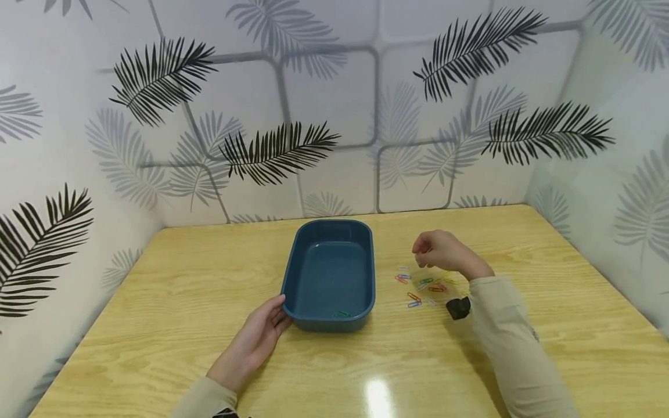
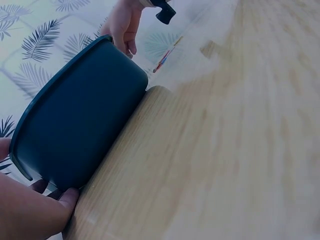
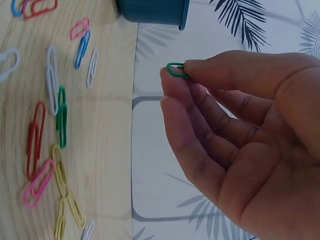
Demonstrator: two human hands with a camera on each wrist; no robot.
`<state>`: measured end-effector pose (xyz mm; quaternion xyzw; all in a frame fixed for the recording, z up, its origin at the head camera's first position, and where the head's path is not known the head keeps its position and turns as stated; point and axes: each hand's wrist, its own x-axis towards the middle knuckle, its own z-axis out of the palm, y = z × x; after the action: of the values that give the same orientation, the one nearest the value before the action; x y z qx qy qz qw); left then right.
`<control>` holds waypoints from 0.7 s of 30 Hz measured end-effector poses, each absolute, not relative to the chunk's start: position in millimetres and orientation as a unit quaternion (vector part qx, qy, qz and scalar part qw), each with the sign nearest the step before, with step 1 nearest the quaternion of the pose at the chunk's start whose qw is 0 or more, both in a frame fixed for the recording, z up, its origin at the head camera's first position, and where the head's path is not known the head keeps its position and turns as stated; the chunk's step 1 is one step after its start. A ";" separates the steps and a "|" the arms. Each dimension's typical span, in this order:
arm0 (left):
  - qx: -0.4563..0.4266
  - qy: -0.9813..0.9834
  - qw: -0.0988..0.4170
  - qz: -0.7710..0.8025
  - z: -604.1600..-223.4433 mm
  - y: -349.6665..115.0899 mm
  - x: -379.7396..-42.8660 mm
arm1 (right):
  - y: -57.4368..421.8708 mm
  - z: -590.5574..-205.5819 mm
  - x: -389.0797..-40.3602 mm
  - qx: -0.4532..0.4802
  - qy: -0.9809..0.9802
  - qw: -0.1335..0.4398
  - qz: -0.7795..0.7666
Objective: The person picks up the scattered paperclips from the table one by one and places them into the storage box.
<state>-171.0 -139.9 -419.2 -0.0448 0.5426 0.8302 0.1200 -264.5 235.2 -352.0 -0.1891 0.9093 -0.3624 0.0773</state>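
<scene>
A dark blue plastic tray (image 1: 328,273) stands on the wooden table, with green paper clips (image 1: 342,314) lying in its near end. My left hand (image 1: 259,335) holds the tray's near left corner, thumb at the rim and fingers against the outer wall. To the right of the tray, my right hand (image 1: 444,251) is raised over the scattered paper clips. Between its thumb and index finger it pinches a green paper clip (image 3: 177,74), partly hidden by the thumb. Below that hand lie a red paper clip (image 3: 35,140), a second green paper clip (image 3: 62,117) and several others.
Pink paper clips (image 3: 39,184), yellow paper clips (image 3: 61,172) and white paper clips (image 3: 52,82) lie loose right of the tray. A leaf-patterned wall (image 1: 334,168) closes off the table's (image 1: 209,261) back edge and sides. A black device (image 1: 458,308) sits at the right wrist.
</scene>
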 end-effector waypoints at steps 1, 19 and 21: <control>-0.041 0.546 0.120 0.828 -419.6 -140.2 -171.0 | 233.7 -351.2 -264.0 -0.190 0.908 0.076 -0.366; -0.040 0.545 0.115 0.830 -419.7 -140.0 -170.6 | 184.9 -348.4 -249.2 -0.194 0.826 0.146 -0.509; -0.044 0.544 0.114 0.830 -420.0 -140.4 -170.5 | 179.9 -348.2 -246.2 -0.197 0.827 0.151 -0.504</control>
<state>-170.5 -140.4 -420.0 -0.0435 0.5437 0.8304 0.1138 -246.2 179.9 -348.2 -0.1970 0.8274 -0.5037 0.1512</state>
